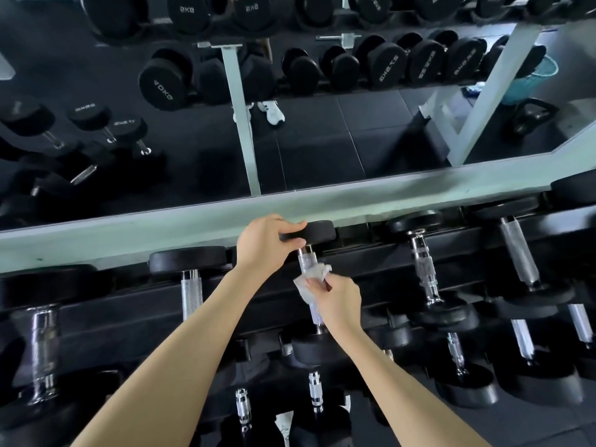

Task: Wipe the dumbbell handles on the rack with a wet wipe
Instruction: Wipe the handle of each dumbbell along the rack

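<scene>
A black dumbbell lies on the top tier of the rack (129, 301), its knurled chrome handle (305, 260) running toward me. My left hand (266, 245) grips the far black head (317, 230) of that dumbbell. My right hand (335, 300) holds a crumpled white wet wipe (311, 280) wrapped against the middle of the handle. The near head (317, 350) sits below my right wrist. Part of the handle is hidden by the wipe and my fingers.
More dumbbells lie left (192, 291) and right (425, 275) on the same tier, others on the tier below. A pale green ledge (193, 217) runs behind the rack under a mirror showing reflected dumbbells, a kettlebell (532, 116) and a teal basket (532, 80).
</scene>
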